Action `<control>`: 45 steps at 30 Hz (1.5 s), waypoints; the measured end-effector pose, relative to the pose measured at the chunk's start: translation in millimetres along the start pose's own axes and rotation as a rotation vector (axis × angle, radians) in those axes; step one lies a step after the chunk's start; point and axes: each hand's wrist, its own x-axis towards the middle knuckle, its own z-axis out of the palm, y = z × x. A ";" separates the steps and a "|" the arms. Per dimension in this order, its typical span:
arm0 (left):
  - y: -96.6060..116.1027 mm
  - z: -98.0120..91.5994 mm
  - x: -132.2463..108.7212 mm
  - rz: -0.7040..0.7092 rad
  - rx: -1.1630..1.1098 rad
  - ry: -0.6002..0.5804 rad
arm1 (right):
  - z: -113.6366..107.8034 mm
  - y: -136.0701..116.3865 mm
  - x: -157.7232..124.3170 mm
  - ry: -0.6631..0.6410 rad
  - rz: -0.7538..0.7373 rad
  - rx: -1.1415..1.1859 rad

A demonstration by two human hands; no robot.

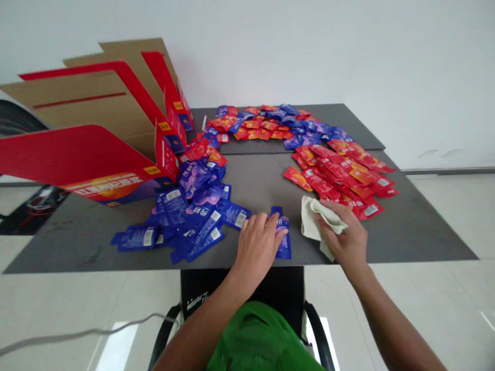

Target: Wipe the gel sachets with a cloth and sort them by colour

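Observation:
My left hand (259, 242) lies flat on a blue sachet (284, 242) near the front edge of the grey table (406, 232), its fingers stretched out over the packet. Just to the right, my right hand (346, 237) is closed around a crumpled white cloth (319, 219), which rests on the tabletop. A heap of blue sachets (189, 211) spreads out to the left of my left hand. Red sachets (344, 175) are piled beyond my right hand, touching the cloth's far side.
More red and blue sachets (270, 123) curve across the back of the table. An open red and blue cardboard box (96, 149) with raised flaps stands at the left. A white wall is behind. A grey cable (77, 335) runs over the tiled floor.

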 end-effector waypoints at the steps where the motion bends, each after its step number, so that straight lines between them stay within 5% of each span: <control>1: 3.8 1.1 6.9 -0.044 0.043 -0.044 | -5.3 1.9 -13.2 0.021 0.053 0.003; 6: 20.0 5.4 24.6 -0.157 0.110 -0.225 | -13.6 16.1 -56.2 0.083 0.251 0.064; 11: 18.0 4.5 31.0 -0.199 0.047 -0.346 | -10.9 19.5 -61.2 0.134 0.333 0.122; 21: 6.8 14.7 28.6 -0.302 -0.051 -0.354 | -7.5 19.8 -60.9 0.165 0.333 0.144; 28: -9.7 16.1 29.2 -0.343 -0.485 -0.313 | -7.1 23.3 -61.6 0.143 0.344 0.165; 35: -43.6 -29.0 24.6 -0.410 -0.603 -0.016 | -8.6 23.7 -61.7 0.130 0.382 0.176; 40: -99.9 -81.7 17.4 -0.468 -0.676 0.331 | -9.9 24.1 -62.5 0.104 0.419 0.166; 45: -154.7 -92.8 8.9 -0.682 -0.847 0.588 | -9.5 27.5 -64.0 0.093 0.466 0.146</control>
